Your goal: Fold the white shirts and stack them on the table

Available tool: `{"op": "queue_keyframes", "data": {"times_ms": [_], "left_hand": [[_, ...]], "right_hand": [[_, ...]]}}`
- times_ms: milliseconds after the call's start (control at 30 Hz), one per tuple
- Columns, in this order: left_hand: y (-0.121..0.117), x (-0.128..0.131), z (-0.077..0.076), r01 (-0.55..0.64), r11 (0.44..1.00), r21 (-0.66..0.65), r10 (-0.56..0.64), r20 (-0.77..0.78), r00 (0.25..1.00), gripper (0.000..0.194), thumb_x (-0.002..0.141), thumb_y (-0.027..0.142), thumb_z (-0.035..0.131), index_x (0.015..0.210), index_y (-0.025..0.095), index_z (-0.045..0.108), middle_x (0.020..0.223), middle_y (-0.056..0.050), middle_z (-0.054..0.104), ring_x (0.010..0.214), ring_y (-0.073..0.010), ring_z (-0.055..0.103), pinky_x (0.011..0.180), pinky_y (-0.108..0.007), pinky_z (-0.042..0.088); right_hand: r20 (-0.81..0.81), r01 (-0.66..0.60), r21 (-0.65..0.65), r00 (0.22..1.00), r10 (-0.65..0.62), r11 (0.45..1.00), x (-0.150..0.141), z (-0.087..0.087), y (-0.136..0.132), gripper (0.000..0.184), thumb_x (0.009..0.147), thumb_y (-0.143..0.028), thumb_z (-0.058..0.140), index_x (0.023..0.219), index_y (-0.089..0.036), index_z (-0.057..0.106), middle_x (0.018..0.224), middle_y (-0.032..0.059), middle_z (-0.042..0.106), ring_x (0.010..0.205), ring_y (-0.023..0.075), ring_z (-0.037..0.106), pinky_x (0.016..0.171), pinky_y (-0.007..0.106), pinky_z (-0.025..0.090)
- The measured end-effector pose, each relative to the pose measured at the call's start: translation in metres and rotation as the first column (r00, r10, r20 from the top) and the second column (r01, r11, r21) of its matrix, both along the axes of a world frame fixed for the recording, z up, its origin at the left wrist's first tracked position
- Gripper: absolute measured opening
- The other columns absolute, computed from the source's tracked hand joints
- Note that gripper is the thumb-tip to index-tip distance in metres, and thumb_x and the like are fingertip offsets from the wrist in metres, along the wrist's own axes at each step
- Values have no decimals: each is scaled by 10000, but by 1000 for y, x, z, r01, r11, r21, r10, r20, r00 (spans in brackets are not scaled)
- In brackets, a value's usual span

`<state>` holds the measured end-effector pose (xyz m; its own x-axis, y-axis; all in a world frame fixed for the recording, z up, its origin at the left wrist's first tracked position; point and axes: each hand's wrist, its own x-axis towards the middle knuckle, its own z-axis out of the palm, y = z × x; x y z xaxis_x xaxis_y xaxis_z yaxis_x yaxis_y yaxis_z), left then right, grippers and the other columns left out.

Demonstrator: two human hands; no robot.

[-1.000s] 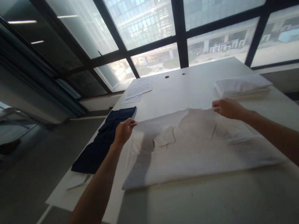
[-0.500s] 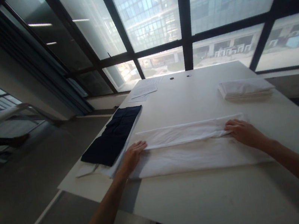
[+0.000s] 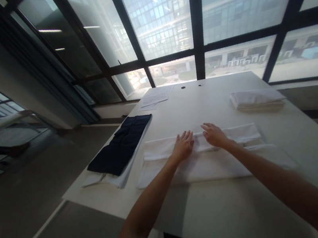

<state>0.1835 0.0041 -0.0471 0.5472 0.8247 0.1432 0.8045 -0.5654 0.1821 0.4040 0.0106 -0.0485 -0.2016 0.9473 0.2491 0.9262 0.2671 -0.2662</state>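
Observation:
A white cloth (image 3: pixel 161 171) lies in front of me, its far part folded over into a long strip. My left hand (image 3: pixel 183 145) rests flat on the middle of that strip, fingers stretched out. Close to its right, my right hand (image 3: pixel 214 134) is on the strip too, its fingers extended toward the far edge. A narrow gap separates the two hands. Neither one grips the cloth. Part of the strip is hidden beneath the hands and forearms.
The white table (image 3: pixel 206 111) carries a dark navy folded cloth (image 3: pixel 121 145) on white fabric at the left. A folded white stack (image 3: pixel 257 98) sits at the right, and paper sheets (image 3: pixel 154 99) lie at the far left. Windows (image 3: pixel 161 22) rise behind.
Both hands have moved inward from the two ends of the folded strip to its middle. Their fingers have gone from holding the ends to lying on the cloth.

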Motion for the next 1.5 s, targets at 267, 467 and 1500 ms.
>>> {"op": "queue_keyframes", "data": {"times_ms": [267,467,1500], "left_hand": [[5,-52,-35,-145,989,-23,143,-75,987,629,1071,472,254,1614,160,314,1674,-136,273,1559,-310,223,1252,-540,202],[2,-142,-28,-393,919,-3,390,-120,913,606,1073,457,259,1592,156,350,1665,-166,291,1553,-336,229,1233,-574,205],[-33,75,17,96,994,-53,-97,-3,995,576,1092,413,217,1585,149,355,1648,-130,348,1543,-280,279,1240,-513,242]], "right_hand": [[99,-29,-211,994,51,977,-21,-37,-1,659,1050,-480,264,1618,-147,297,1692,165,205,1565,317,172,1230,597,154],[129,29,-193,992,-4,981,7,-40,0,687,1042,-536,253,1627,-176,282,1693,160,204,1570,293,157,1236,579,143],[100,173,77,979,-180,982,106,-20,-79,549,1064,-335,266,1542,-134,445,1636,166,362,1534,289,284,1210,550,267]]}}
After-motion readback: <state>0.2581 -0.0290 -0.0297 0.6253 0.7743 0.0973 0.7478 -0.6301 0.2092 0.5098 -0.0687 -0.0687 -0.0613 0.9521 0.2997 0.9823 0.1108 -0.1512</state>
